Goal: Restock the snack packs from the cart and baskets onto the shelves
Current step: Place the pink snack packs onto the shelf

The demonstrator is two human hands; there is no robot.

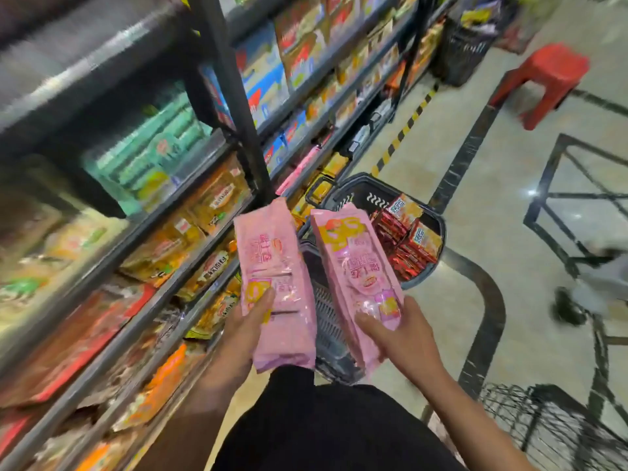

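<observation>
My left hand (249, 322) grips a long pink snack pack (275, 266) near its lower half, back side up. My right hand (399, 338) grips a second pink snack pack (353, 266) with its printed front up. Both packs are held side by side in front of me, above a dark basket (328, 321) on the floor. Beyond it stands a black basket (360, 192) with red and orange snack packs (409, 239). The shelves (190, 198) on my left carry many snack packs; more pink packs (299, 168) lie on a lower shelf further along.
A red plastic stool (550, 79) stands in the aisle at the upper right. A tall black basket (465, 49) stands at the shelf's far end. A wire cart (550, 426) is at the lower right, and a metal frame (577, 198) on the right. Yellow-black tape runs along the shelf base.
</observation>
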